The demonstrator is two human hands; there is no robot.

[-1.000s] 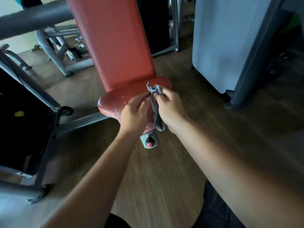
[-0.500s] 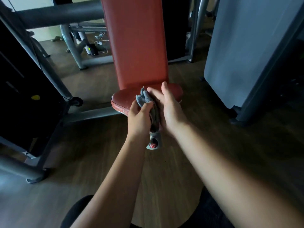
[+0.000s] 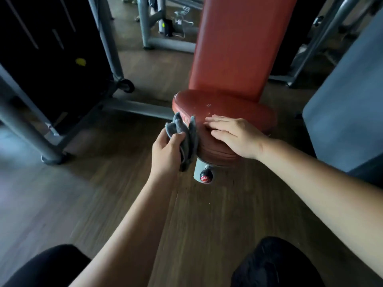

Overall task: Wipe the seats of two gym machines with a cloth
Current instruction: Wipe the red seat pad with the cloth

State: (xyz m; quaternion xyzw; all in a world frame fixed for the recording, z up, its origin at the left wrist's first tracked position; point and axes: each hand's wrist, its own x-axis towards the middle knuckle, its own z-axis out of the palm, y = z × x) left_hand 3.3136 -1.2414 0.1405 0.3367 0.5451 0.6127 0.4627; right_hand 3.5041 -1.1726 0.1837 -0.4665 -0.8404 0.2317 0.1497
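A red padded seat with a tall red backrest stands in front of me. My left hand grips a bunched grey cloth right at the seat's front left edge. My right hand lies flat on the seat's front part, fingers straight and pointing left. Under the seat's front a grey post carries a red and black knob.
Grey steel frame tubes and a black weight stack stand to the left. A blue-grey panel rises close on the right. More machine frames are behind. The floor is dark wood. My knees show at the bottom.
My right hand has let go of the cloth and now lies flat on the seat. The left hand alone holds the cloth, moved to the seat's left edge. I have come closer.
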